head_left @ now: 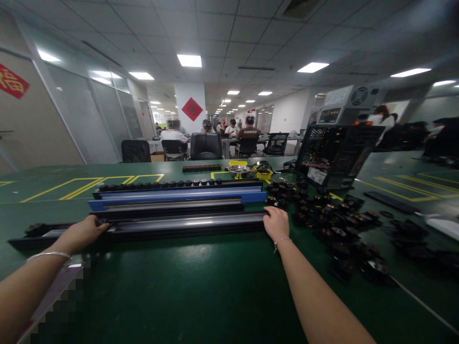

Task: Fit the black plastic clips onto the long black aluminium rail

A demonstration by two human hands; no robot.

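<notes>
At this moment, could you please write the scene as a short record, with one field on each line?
Left hand: on the nearest long black rail with a shiny grey strip, toward its left end; exact grip unclear
Right hand: at the same rail's right end
Farther back: a long bright blue bar
Right side: many small black parts, scattered
Beyond the parts: a large black computer case
Surface: green tabletop with yellow lines
</notes>
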